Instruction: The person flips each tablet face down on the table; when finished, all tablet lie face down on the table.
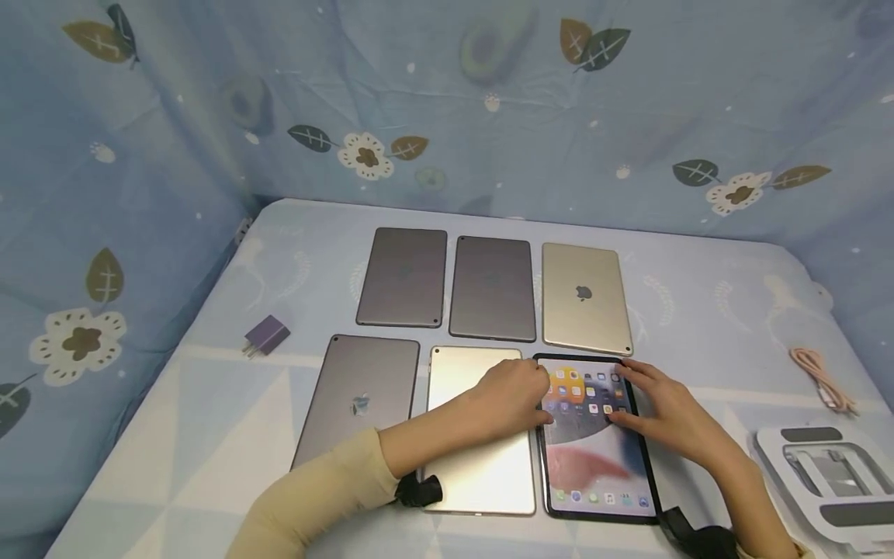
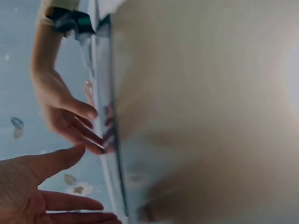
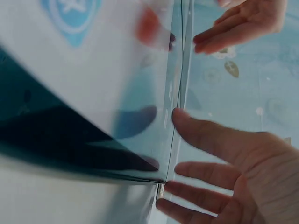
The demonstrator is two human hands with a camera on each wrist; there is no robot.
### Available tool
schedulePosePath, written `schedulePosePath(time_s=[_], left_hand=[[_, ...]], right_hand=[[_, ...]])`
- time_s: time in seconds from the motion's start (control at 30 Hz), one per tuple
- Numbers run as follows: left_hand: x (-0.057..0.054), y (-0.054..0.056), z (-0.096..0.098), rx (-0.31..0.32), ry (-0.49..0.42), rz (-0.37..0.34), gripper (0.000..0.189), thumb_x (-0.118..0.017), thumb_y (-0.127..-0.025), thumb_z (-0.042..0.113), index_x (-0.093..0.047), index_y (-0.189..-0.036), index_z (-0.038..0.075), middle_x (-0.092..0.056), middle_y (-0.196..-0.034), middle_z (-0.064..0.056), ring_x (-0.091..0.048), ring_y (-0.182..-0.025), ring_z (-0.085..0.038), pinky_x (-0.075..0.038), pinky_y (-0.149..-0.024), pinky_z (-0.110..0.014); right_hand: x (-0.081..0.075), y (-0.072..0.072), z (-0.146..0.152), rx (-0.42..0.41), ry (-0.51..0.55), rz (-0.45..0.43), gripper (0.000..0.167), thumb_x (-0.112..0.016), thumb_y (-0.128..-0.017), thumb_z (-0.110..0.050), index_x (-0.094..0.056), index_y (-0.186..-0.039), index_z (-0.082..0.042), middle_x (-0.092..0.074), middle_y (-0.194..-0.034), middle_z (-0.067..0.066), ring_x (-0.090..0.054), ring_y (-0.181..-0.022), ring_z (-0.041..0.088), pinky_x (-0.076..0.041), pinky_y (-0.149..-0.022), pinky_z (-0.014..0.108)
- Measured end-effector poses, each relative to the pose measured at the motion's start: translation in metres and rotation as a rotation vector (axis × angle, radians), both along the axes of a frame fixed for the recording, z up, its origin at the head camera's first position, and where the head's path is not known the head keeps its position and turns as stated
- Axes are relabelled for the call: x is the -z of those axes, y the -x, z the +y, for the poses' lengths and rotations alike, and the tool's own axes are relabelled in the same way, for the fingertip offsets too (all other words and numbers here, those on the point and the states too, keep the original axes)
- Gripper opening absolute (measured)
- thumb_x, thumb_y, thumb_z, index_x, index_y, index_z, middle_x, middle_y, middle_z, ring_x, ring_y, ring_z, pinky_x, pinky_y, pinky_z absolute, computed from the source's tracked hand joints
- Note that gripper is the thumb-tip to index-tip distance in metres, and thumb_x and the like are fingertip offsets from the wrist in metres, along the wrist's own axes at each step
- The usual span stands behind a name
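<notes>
A tablet with a lit screen (image 1: 594,458) and a black border lies face up at the front right of a group of tablets. My left hand (image 1: 510,396) is at its upper left edge, above a gold tablet (image 1: 482,481) lying face down. At the upper right edge is my right hand (image 1: 663,411), its thumb and fingers spread over the border. In the right wrist view the right thumb (image 3: 210,135) and fingers are extended at the tablet's edge. The left thumb (image 2: 56,163) and fingers look straight in the left wrist view.
Behind lie two grey tablets (image 1: 401,276) (image 1: 492,287) and a gold one (image 1: 587,299). Another grey tablet (image 1: 363,388) is at front left. A purple charger plug (image 1: 267,335) stands left; a coiled cable (image 1: 822,379) and a white-grey stand (image 1: 831,481) are at right.
</notes>
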State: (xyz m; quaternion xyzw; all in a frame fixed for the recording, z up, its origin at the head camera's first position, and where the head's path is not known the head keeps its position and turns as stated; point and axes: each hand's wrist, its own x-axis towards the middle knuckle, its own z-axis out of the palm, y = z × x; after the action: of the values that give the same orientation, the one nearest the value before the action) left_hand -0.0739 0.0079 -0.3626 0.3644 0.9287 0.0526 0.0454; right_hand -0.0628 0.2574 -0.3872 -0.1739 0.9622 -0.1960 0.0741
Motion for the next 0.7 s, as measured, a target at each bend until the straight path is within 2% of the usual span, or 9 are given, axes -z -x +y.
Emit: schedulePosePath(time_s=[0.13, 0.23, 0.4, 0.47, 0.53, 0.63, 0.7], left_hand=[[0.009, 0.006, 0.009, -0.028, 0.016, 0.024, 0.033, -0.076, -0.079, 0.042, -0.062, -0.067, 0.015, -0.067, -0.079, 0.001, -0.065, -0.075, -0.013, -0.053, -0.066, -0.025], [0.011, 0.007, 0.014, -0.038, 0.032, 0.022, 0.033, -0.078, -0.076, 0.042, -0.062, -0.065, 0.016, -0.068, -0.080, -0.001, -0.064, -0.074, -0.015, -0.053, -0.064, -0.027], [0.012, 0.004, 0.020, -0.036, 0.113, 0.063, 0.031, -0.079, -0.074, 0.046, -0.070, -0.074, 0.016, -0.068, -0.085, -0.004, -0.062, -0.079, -0.016, -0.054, -0.066, -0.026], [0.012, 0.001, 0.022, -0.028, 0.136, 0.075, 0.033, -0.079, -0.074, 0.048, -0.072, -0.077, 0.016, -0.069, -0.090, -0.008, -0.063, -0.085, -0.018, -0.055, -0.069, -0.026], [0.012, -0.002, 0.022, -0.012, 0.156, 0.074, 0.036, -0.078, -0.075, 0.050, -0.072, -0.077, 0.014, -0.070, -0.100, -0.016, -0.065, -0.096, -0.026, -0.057, -0.077, -0.029], [0.013, -0.005, 0.022, -0.004, 0.148, 0.019, 0.039, -0.076, -0.076, 0.051, -0.072, -0.078, 0.012, -0.065, -0.116, -0.026, -0.060, -0.114, -0.039, -0.055, -0.089, -0.035], [0.013, -0.006, 0.023, 0.002, 0.155, -0.029, 0.047, -0.074, -0.076, 0.056, -0.074, -0.084, 0.009, -0.060, -0.124, -0.030, -0.054, -0.123, -0.043, -0.052, -0.096, -0.039]], right_hand=[[0.006, 0.001, 0.004, 0.036, -0.017, -0.029, 0.083, -0.080, -0.075, -0.033, -0.046, -0.132, 0.016, -0.042, -0.137, 0.036, -0.043, -0.123, 0.055, -0.039, -0.096, 0.065], [0.007, 0.000, 0.006, 0.066, -0.030, -0.066, 0.088, -0.080, -0.075, -0.035, -0.042, -0.132, 0.021, -0.038, -0.139, 0.038, -0.039, -0.125, 0.055, -0.037, -0.098, 0.066], [0.007, -0.001, 0.003, 0.123, 0.035, -0.107, 0.085, -0.079, -0.076, -0.033, -0.043, -0.129, 0.023, -0.033, -0.141, 0.040, -0.035, -0.126, 0.057, -0.035, -0.099, 0.068], [0.007, 0.001, -0.001, 0.172, 0.093, -0.158, 0.083, -0.077, -0.078, -0.032, -0.041, -0.130, 0.022, -0.029, -0.143, 0.040, -0.031, -0.128, 0.058, -0.032, -0.100, 0.068], [0.006, 0.001, -0.003, 0.242, 0.180, -0.242, 0.080, -0.073, -0.082, -0.030, -0.037, -0.134, 0.021, -0.023, -0.148, 0.038, -0.026, -0.132, 0.058, -0.029, -0.102, 0.069], [0.003, 0.001, -0.001, 0.326, 0.378, -0.379, 0.076, -0.065, -0.089, -0.025, -0.029, -0.140, 0.019, -0.015, -0.153, 0.034, -0.014, -0.139, 0.056, -0.021, -0.107, 0.070], [0.000, -0.001, 0.005, 0.355, 0.514, -0.430, 0.070, -0.060, -0.094, -0.023, -0.026, -0.143, 0.015, -0.025, -0.152, 0.029, -0.032, -0.140, 0.039, -0.032, -0.111, 0.054]])
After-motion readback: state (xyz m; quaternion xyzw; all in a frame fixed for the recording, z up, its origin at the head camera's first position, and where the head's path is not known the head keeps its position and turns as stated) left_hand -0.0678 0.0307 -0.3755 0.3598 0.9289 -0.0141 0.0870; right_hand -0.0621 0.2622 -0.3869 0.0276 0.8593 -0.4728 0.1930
